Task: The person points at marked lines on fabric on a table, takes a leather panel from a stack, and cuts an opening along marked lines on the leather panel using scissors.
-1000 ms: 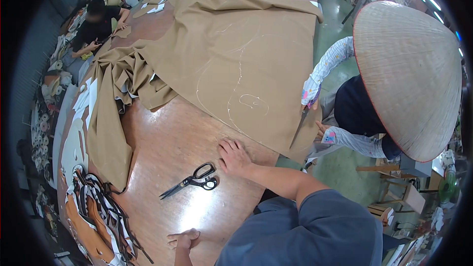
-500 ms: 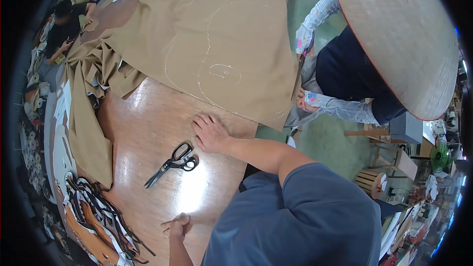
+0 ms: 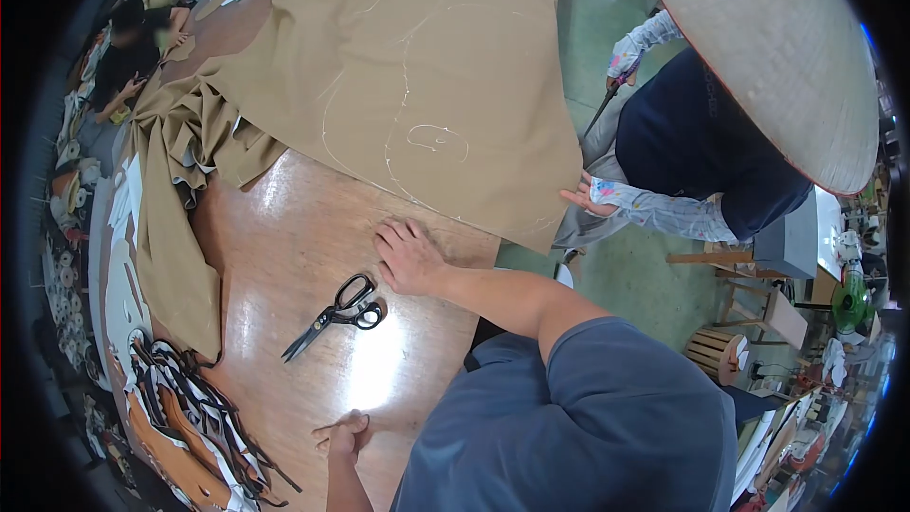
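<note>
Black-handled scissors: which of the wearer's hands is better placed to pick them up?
Probably the right hand: it looks empty, and the scissors lie nearby, handle-end toward it. The left hand is farther from that end.

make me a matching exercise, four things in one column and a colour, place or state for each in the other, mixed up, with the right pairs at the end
Things
1. scissors
2. tan material
3. right hand
4. conical hat

Colour, place or state
A. resting on the table, back upward
B. on the head of a person at the picture's right
C. black handles, grey blades
D. marked with white lines

Right pairs: 1-C, 2-D, 3-A, 4-B
</note>
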Demonstrator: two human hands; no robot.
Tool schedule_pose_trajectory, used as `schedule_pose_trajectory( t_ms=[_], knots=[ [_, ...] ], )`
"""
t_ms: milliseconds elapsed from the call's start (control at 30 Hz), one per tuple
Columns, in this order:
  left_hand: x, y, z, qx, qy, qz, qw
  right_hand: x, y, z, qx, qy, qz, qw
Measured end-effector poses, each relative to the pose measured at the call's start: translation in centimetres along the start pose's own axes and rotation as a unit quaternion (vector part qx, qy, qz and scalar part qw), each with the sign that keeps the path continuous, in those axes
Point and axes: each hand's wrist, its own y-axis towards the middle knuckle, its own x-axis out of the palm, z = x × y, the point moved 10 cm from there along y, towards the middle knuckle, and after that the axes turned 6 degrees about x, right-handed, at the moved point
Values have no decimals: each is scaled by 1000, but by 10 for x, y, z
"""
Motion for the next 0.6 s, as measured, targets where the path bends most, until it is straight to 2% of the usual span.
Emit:
schedule_pose_trajectory(
  t_ms=[133,233,433,500,567,600],
  knots=[
    [5,-8,5,-2,13,4,1000,-1,1,0,4,10,-5,1000],
    [15,-25,17,-2,24,43,999,-3,1,0,6,13,2,1000],
    [-2,0,1,1,17,20,1000,1,0,0,9,14,-7,1000],
    [-9,-16,5,3,43,190,981,4,0,2,11,15,-11,1000],
    [-6,-33,17,2,63,261,963,3,0,2,10,15,-14,1000],
    [-1,-38,22,-1,73,248,966,3,0,1,10,15,-16,1000]
  ],
)
